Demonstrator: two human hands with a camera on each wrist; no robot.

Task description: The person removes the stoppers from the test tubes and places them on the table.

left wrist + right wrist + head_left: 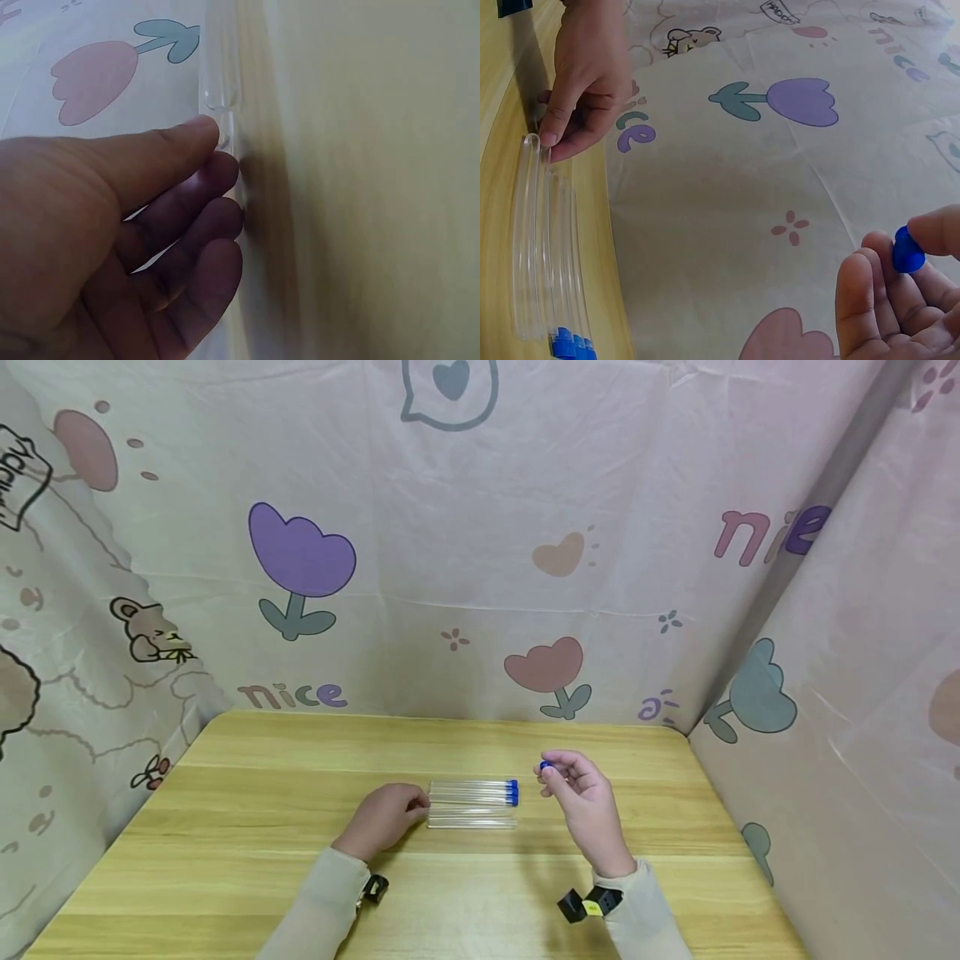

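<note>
Clear test tubes lie side by side on the wooden table. At the far side of the row, several tubes carry blue caps on their right ends. Nearer to me, the other tubes have no caps. My left hand is at the left ends of the row, thumb and forefinger pinching the rounded end of one tube. Raised to the right of the capped ends, my right hand pinches a small blue cap between thumb and fingers.
A printed cloth hangs behind the table, and more cloth rises at its right side and left side. A black wrist camera is strapped to the right sleeve, another to the left.
</note>
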